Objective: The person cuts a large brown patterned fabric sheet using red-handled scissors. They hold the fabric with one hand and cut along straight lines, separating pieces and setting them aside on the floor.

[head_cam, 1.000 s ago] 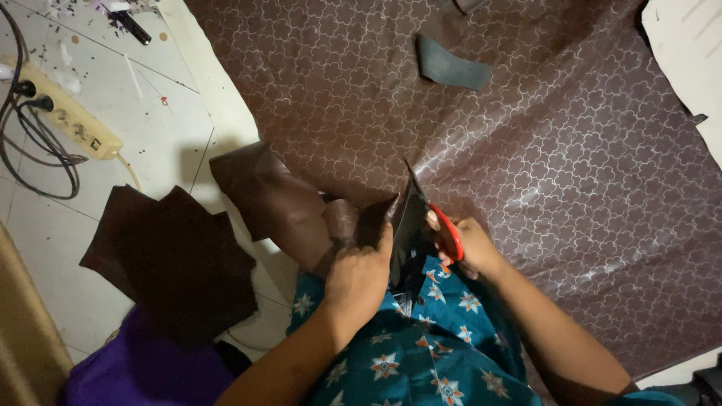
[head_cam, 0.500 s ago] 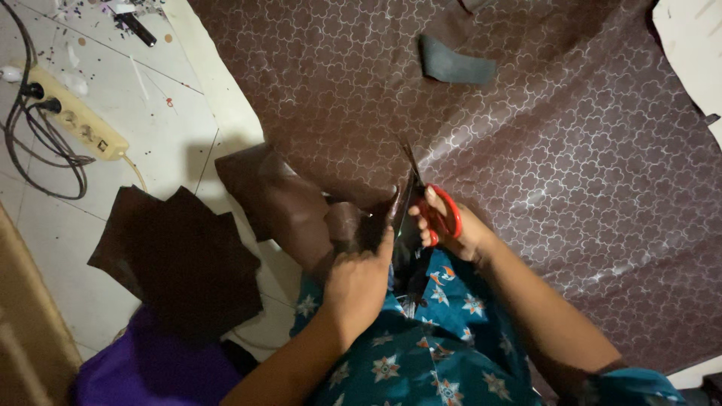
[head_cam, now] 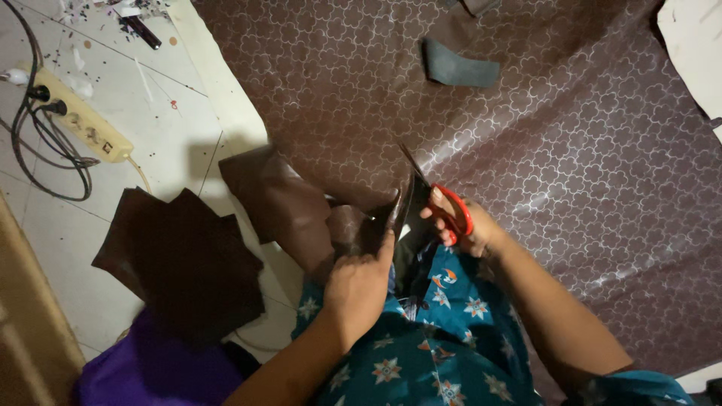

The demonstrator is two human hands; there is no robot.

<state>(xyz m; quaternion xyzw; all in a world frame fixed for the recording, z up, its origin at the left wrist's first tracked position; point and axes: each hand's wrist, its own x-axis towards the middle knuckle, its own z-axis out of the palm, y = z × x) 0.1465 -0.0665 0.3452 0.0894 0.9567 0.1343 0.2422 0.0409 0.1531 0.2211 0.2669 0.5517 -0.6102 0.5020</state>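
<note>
The right hand (head_cam: 470, 225) grips a pair of red-handled scissors (head_cam: 440, 199), fingers through the red loops, blades pointing up and away from the body into the edge of a large brown patterned fabric (head_cam: 541, 143). The fabric has a glossy, repeated clover-like motif and covers most of the upper and right part of the view, lying spread over the floor.

The left hand (head_cam: 359, 282) is closed on a folded flap of the same brown fabric (head_cam: 376, 225), pinching it upright just beside the scissor blades; the flap's plain, darker underside faces the camera. Hand and scissors are close together, with the raised fabric edge between them.

To the left of the left hand, a cut brown piece (head_cam: 274, 199) lies partly on the white tiled floor (head_cam: 150, 113), touching the held flap. Further left sits a stack of dark brown cut pieces (head_cam: 184, 263), fanned at angles, resting on the tiles and overlapping a purple cloth (head_cam: 143, 372) at the bottom edge.

A cream power strip (head_cam: 79, 120) with black cables plugged in lies at upper left, well apart from the hands. A small grey scrap (head_cam: 459, 71) rests on the patterned fabric near the top. The person's lap shows a teal floral garment (head_cam: 421, 346).
</note>
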